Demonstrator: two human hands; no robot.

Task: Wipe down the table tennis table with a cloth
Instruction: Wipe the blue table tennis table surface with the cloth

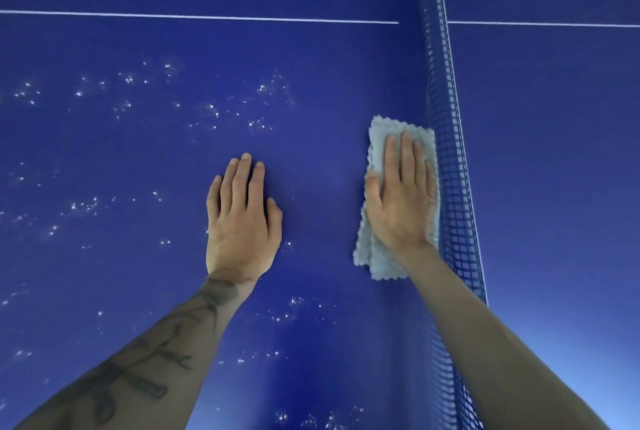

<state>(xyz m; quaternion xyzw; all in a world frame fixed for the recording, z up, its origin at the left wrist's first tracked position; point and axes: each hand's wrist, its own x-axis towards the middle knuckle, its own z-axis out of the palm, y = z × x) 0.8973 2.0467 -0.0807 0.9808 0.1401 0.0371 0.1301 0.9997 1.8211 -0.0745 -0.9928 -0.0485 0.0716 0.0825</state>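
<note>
A person's right hand (pixel 401 201) presses a folded pale cloth (pixel 381 258) flat on the blue desk (pixel 318 90), fingers (pixel 407 159) straight and close together, with the cloth's right edge touching the foot of the blue net (pixel 450 187). The left hand (pixel 242 221) rests palm-down on the bare desk, apart from the cloth on its left, its fingers straight, narrowly spread and holding nothing. White specks (pixel 264 89) dot the surface on both sides of a white line (pixel 207 17) that crosses it farther out.

Even light, sharp, wide-angle bowing
</note>
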